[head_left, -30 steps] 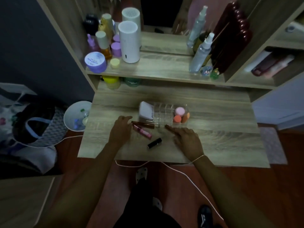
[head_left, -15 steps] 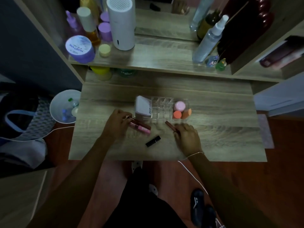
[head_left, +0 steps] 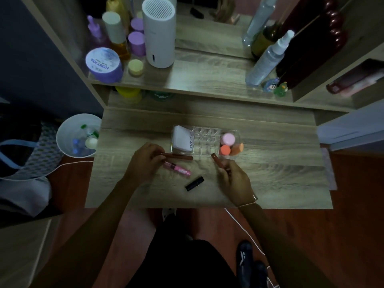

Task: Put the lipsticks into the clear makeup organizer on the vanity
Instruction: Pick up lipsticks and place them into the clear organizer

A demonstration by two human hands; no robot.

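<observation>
The clear makeup organizer (head_left: 204, 140) stands mid-vanity, holding a white compact at its left and pink and orange sponges at its right. My left hand (head_left: 144, 161) is closed on the end of a long brown lipstick (head_left: 178, 156) lying in front of the organizer. A pink lipstick (head_left: 178, 168) lies just below it, touching my fingers. My right hand (head_left: 234, 179) grips a dark red lipstick (head_left: 217, 160), its tip pointing up at the organizer's front edge. A black lipstick (head_left: 195, 183) lies loose on the wood between my hands.
The vanity top (head_left: 270, 173) ends near my wrists. On the shelf above stand a white cylinder (head_left: 159, 32), a purple jar (head_left: 104, 65), several bottles and a spray bottle (head_left: 268, 59). A white bin (head_left: 78, 135) sits at the left, on the floor.
My right hand has lifted the dark red lipstick and tilted it toward the organizer. My left hand has closed on the brown lipstick's end. The view has dropped closer.
</observation>
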